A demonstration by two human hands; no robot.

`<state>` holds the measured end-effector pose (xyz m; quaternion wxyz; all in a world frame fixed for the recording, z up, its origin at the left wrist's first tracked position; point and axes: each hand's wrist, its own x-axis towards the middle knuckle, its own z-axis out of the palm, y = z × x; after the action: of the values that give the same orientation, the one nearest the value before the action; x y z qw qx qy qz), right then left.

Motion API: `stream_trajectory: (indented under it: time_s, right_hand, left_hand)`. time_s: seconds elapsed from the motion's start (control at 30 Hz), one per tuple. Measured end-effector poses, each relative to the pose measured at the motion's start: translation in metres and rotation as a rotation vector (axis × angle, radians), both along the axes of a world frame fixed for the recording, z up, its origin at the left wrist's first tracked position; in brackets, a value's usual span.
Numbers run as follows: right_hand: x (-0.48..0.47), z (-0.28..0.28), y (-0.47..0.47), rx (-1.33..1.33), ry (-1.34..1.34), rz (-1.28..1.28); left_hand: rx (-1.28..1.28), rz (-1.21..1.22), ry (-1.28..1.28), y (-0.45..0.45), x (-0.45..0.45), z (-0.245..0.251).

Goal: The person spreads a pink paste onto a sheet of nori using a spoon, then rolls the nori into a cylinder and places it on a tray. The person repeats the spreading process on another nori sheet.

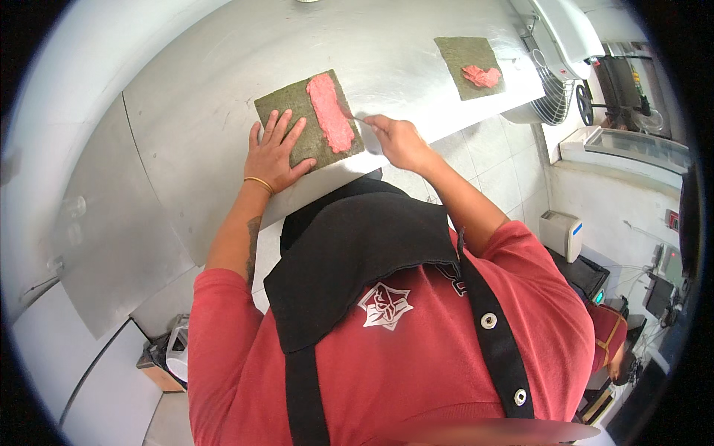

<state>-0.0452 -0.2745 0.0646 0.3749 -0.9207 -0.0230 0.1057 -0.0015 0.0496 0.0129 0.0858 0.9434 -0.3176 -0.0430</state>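
On the metal worktop lies a sheet of nori [295, 100], dark green and set at a slant. A long strip of pink paste [331, 111] covers it near its right side. My left hand [274, 150] rests with spread fingers on the sheet's lower left part. In my right hand [399, 139] is a thin metal utensil [356, 117], its tip at the right edge of the paste; the fist hides its handle. Farther right lies a second nori sheet [454, 56] with a rough lump of pink paste [481, 77] on its lower part.
The stainless steel worktop [212, 61] ends in a front edge close to my body. At its right end stand a white machine [569, 39] and a round wire guard [552, 100] over a metal bowl. Another person [608, 337] is at the far right.
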Motion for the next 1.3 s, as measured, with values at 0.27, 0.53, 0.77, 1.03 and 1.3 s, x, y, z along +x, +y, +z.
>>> stream_trajectory:
  time_s: [0.27, 0.53, 0.77, 1.03, 1.3]
  right_hand:
    - [-0.068, 0.032, -0.006, -0.112, 0.038, 0.085]
    - [-0.058, 0.059, -0.03, -0.233, -0.129, 0.118]
    - [0.038, 0.029, -0.021, -0.377, -0.154, 0.251]
    - [-0.021, 0.069, -0.037, -0.362, 0.059, 0.455]
    - [0.001, 0.052, -0.028, -0.411, -0.011, 0.492]
  left_hand:
    - [-0.001, -0.003, 0.017, 0.0, 0.001, 0.001]
    - [-0.013, -0.01, 0.005, 0.0, 0.001, -0.002]
    - [-0.019, -0.006, 0.009, 0.0, 0.0, 0.001]
    - [0.002, 0.018, 0.022, -0.001, -0.002, 0.003]
    - [0.007, 0.002, 0.01, 0.0, 0.001, 0.001]
